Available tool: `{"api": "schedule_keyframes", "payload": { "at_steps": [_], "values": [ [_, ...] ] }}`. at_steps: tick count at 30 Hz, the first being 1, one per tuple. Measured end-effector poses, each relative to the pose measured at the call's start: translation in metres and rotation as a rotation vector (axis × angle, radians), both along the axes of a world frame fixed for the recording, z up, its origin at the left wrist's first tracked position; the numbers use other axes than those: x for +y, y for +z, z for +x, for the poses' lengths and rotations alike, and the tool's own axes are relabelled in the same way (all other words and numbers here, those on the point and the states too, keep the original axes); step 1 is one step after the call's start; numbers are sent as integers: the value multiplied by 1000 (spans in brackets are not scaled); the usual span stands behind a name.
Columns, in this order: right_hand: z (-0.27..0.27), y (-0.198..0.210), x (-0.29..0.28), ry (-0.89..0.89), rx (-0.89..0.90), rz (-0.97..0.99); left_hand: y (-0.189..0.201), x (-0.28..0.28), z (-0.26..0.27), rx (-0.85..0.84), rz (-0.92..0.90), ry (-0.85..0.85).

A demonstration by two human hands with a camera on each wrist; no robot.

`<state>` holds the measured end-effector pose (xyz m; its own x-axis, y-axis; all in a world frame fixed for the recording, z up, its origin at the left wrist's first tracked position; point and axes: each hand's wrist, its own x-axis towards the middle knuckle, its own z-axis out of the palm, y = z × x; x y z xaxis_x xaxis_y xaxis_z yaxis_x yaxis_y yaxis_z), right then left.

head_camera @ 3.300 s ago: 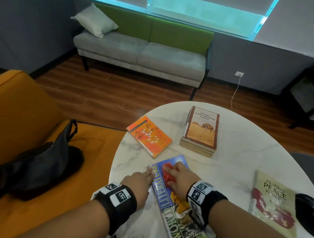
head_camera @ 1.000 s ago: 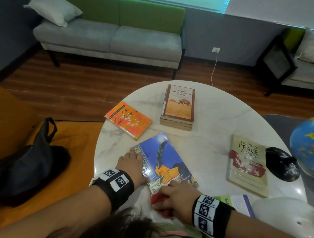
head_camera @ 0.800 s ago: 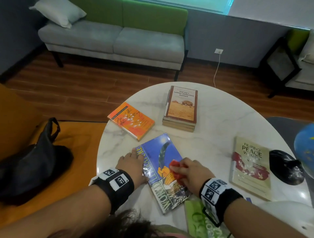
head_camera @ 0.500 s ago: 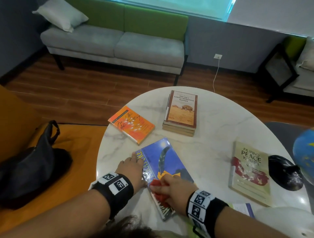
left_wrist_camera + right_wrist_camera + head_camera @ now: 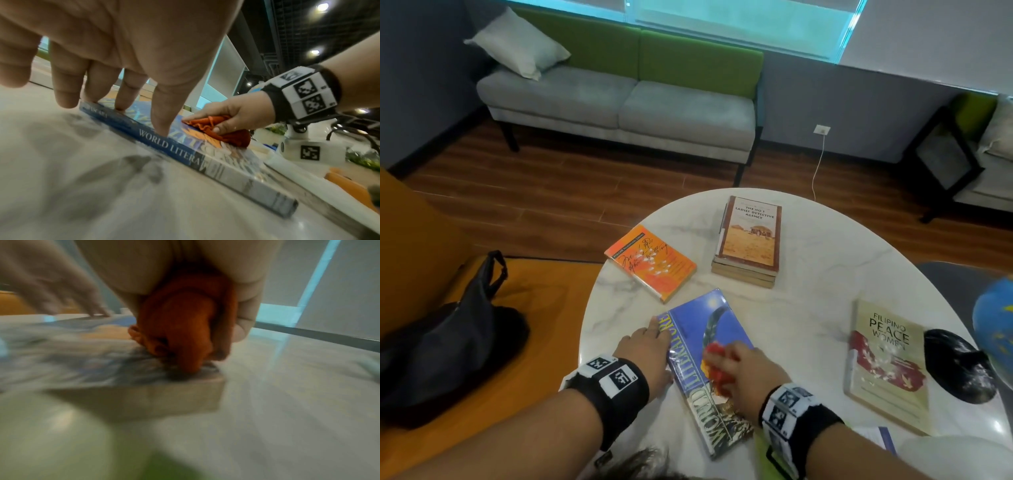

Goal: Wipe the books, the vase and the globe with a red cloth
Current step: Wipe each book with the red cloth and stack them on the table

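Observation:
A blue World Literature book (image 5: 702,339) (image 5: 185,151) (image 5: 82,353) lies flat near the front edge of the round marble table (image 5: 808,281). My right hand (image 5: 746,373) (image 5: 232,113) grips a bunched red cloth (image 5: 717,366) (image 5: 222,129) (image 5: 180,331) and presses it on the book's cover. My left hand (image 5: 643,353) (image 5: 115,68) rests with straight fingers on the book's spine edge, holding it still. The blue globe (image 5: 995,325) shows at the right edge. A white rounded vase (image 5: 955,455) sits at the bottom right.
An orange book (image 5: 650,262), a stack of books (image 5: 750,243) and a Filipino Peace Women book (image 5: 887,363) lie on the table. A black glossy object (image 5: 955,366) sits by the globe. A black bag (image 5: 438,342) rests on the orange seat at left.
My right hand has swept the red cloth back and forth over the blue book's cover, now nearer its middle. The left hand has stayed on the spine edge.

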<state>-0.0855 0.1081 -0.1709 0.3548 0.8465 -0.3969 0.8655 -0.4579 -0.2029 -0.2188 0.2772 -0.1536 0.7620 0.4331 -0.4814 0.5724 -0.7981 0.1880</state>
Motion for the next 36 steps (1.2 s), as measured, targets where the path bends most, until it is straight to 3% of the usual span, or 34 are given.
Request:
{"api": "schedule_keyframes", "payload": {
  "at_steps": [3,6,8,13,18,24,30,36],
  "values": [
    [33,11,-4,-287,-18,-21,6,5,-3,-52,-74,41],
    [53,15,-12,-550,160,-9,9,14,-8,-162,-178,184],
    [55,17,-16,-632,266,8,9,18,-10,-191,-251,349],
    [37,16,-17,-508,231,-120,2,15,-2,-83,-564,519],
    [36,13,-20,-506,221,-46,3,10,6,-112,-849,733],
    [36,8,-21,-468,203,-47,-6,9,0,-172,-908,819],
    [36,5,-21,-490,206,-35,-7,1,2,-152,-825,734],
    [39,3,-27,-522,274,-4,-6,-2,8,-237,-927,782]
  ]
}}
